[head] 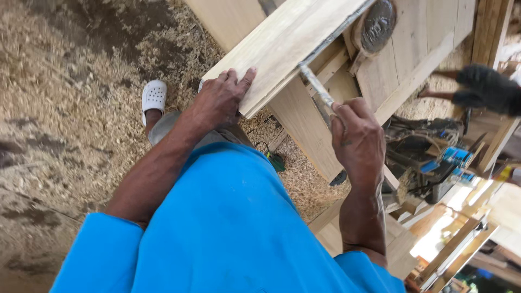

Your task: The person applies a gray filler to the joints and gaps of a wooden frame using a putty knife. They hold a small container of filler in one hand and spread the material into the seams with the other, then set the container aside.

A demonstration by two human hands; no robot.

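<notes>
Under the right hand (357, 142): fist closed round the handle of a slim metal tool (317, 89), probably a chisel or file, blade running up and to the left from the knuckles. Tip set against the long edge of a pale wooden plank (282, 49), near its lower end. Beside it, left hand (220, 100) spread flat on the plank's end, fingers pressing down, thumb hooked over the near corner, steadying but not grasping. Plank itself propped on the workbench (418, 59), long axis slanting from lower left near the hands to upper right, past the frame's top edge. By the look of it, early in the edge work: tool at the near end, most of the edge ahead apparently untouched, though hard to judge. Further out, thick wood shavings (65, 97) over the floor and a white clog (154, 96) below the left arm.
</notes>
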